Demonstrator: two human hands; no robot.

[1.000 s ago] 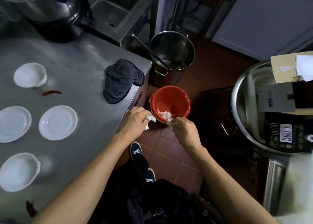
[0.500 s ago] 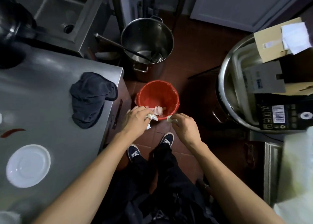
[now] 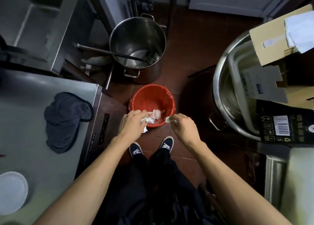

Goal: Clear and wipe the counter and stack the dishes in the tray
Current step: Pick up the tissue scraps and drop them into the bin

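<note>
The left hand pinches a crumpled tissue; the right hand pinches a smaller scrap. Both hang over the near rim of the red bin, its opening at twelve o'clock, left hand slightly nearer. The counter lies at nine o'clock.

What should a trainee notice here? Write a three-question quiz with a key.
1. True or false: the left hand holds crumpled tissue.
2. Where does the red bin stand? A) on the counter B) on the floor C) inside the pot
3. What dark item lies on the steel counter?

Key: 1 true; 2 B; 3 a dark cloth. The right hand pinches a tissue scrap too.
</note>
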